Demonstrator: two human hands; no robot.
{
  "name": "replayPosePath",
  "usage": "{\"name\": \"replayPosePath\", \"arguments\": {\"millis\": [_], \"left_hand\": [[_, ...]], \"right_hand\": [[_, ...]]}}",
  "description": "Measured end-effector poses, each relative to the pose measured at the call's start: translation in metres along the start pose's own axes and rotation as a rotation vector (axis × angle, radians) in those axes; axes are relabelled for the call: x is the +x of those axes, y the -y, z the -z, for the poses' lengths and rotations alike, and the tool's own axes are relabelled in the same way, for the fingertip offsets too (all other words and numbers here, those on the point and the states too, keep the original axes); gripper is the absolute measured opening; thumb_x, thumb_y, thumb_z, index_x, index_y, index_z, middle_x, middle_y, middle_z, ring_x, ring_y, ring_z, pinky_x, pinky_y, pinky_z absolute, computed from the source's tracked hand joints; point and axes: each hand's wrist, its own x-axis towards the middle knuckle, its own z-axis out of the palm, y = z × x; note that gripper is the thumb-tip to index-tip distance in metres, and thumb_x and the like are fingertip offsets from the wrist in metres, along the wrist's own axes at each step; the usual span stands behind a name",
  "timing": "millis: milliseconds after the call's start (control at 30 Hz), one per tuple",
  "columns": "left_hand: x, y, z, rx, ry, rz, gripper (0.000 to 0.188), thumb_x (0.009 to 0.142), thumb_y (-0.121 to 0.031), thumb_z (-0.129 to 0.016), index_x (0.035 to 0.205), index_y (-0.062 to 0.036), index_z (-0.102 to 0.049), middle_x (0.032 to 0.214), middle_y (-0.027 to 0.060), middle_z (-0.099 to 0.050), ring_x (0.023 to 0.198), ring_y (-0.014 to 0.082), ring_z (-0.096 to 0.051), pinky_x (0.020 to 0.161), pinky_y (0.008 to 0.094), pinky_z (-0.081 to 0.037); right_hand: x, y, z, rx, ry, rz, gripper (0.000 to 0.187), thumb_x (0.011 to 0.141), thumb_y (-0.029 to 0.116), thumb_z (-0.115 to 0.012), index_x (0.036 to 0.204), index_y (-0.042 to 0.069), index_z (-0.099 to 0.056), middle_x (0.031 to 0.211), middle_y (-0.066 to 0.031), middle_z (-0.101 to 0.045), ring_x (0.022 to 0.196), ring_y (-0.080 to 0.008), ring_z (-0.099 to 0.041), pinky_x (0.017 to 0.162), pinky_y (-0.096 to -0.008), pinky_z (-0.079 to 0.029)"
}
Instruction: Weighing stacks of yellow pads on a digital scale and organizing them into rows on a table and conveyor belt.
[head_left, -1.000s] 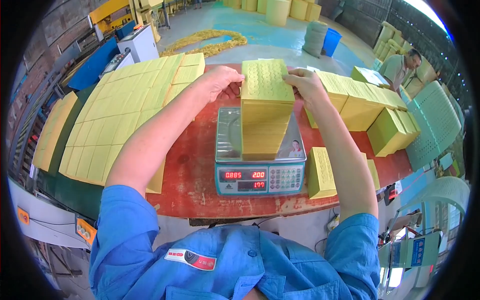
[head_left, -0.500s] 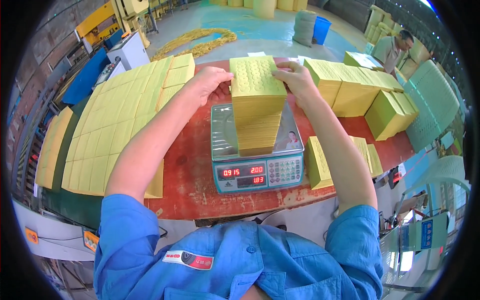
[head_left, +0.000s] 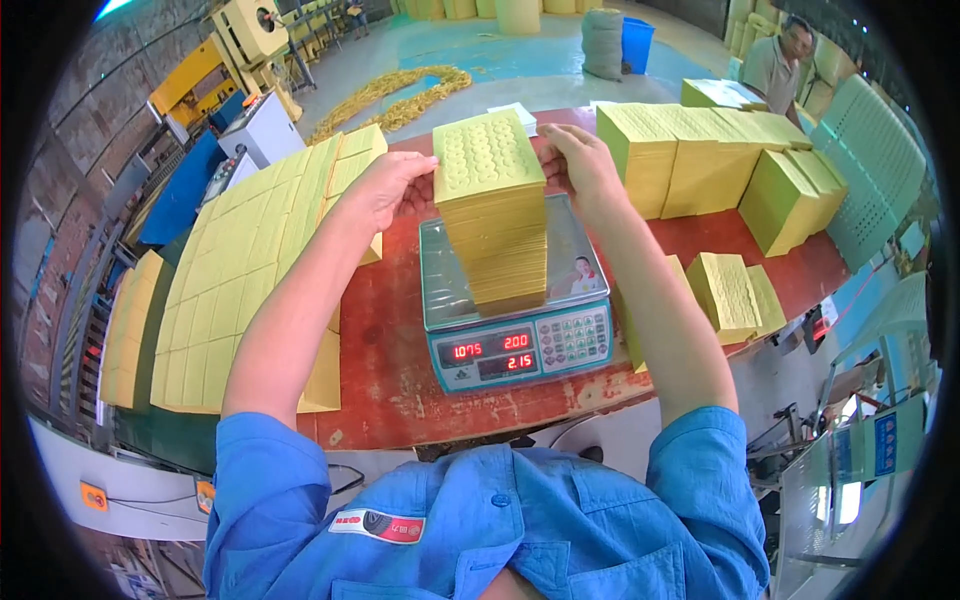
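Observation:
A tall stack of yellow paper sheets (head_left: 492, 240), its top stamped with rows of round marks, stands on the metal pan of a digital weighing scale (head_left: 440, 290). Red digits glow on the scale's front. The pile leans slightly left toward its top. My left hand (head_left: 398, 186) pinches at the upper left edge of the stack, thumb against it and fingers curled. Close by the upper right side is my right hand (head_left: 582, 168), thumb and fingers apart; whether its fingertips touch the paper I cannot tell.
The scale rests on a worn red table (head_left: 385, 385). Yellow paper blocks (head_left: 240, 290) fill the left side; more paper stacks (head_left: 705, 160) line the back right. Smaller bundles (head_left: 725, 295) lie beside my right forearm. Another person (head_left: 775, 65) is beyond the far right stacks.
The top of the stack has shifted left, and my left hand has moved with it. My right thumb has come off the top edge. The scale's digits have changed, and the other person's head has risen.

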Motion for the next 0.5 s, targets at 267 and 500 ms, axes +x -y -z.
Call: {"name": "replayPosePath", "arguments": {"millis": [267,500], "left_hand": [[-0.004,0.004,-0.002,-0.059,-0.064,0.042,0.020,0.095,-0.030,-0.060,0.086,-0.0113,-0.063,0.071,-0.0005,-0.063,0.054,0.0084,-0.054,0.048,0.0227,-0.039],[-0.008,0.003,-0.020,-0.139,-0.121,0.001,0.025,0.095,-0.028,-0.061,0.104,-0.0052,-0.065,0.090,0.0038,-0.069,0.075,0.0123,-0.063,0.061,0.0278,-0.049]], "right_hand": [[-0.100,-0.032,0.025,0.231,-0.066,0.129,0.017,0.095,0.009,-0.054,0.106,-0.001,-0.064,0.072,-0.0023,-0.057,0.062,-0.0103,-0.053,0.055,-0.0242,-0.041],[-0.212,-0.102,0.056,0.231,0.062,-0.055,0.014,0.096,0.004,-0.053,0.104,-0.001,-0.064,0.075,-0.0018,-0.059,0.064,-0.0073,-0.053,0.058,-0.0241,-0.044]]}}
